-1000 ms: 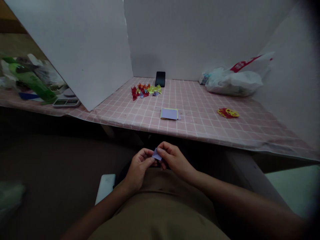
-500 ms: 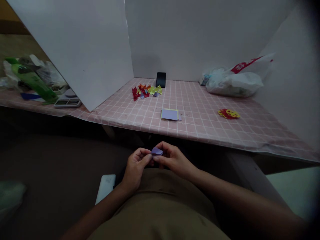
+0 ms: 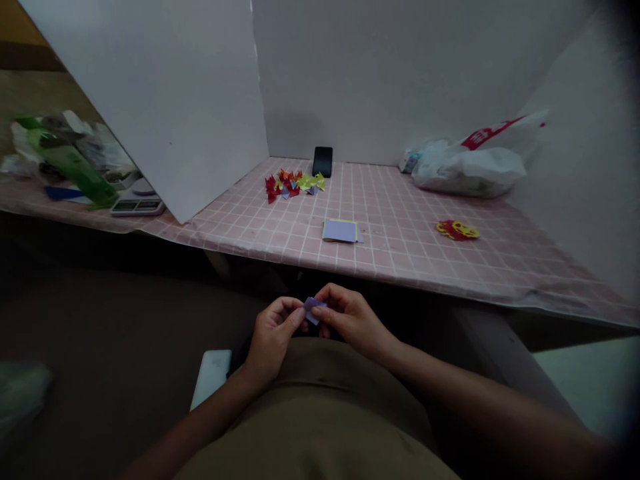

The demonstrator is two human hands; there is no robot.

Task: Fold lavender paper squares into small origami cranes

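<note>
A small folded purple paper (image 3: 314,310) is held between both hands, over my lap and below the table's front edge. My left hand (image 3: 276,331) pinches its left side between thumb and fingers. On the right side, my right hand (image 3: 350,320) grips it, with the thumb lying across its face. A stack of square papers (image 3: 341,231), purple on top with yellow edges showing, lies near the table's front edge. Farther back sits a cluster of small folded red, orange, yellow and purple paper pieces (image 3: 293,185).
The pink checked table (image 3: 390,227) also bears a dark phone (image 3: 323,161), yellow and red cut shapes (image 3: 458,230) and a white plastic bag (image 3: 467,167). At left are a scale (image 3: 137,205) and a green bottle (image 3: 73,167). White panels (image 3: 200,100) surround the work area.
The purple paper has turned between my fingers and now shows a more angular outline pointing down. My right thumb has moved up onto its face. My left hand has hardly moved.
</note>
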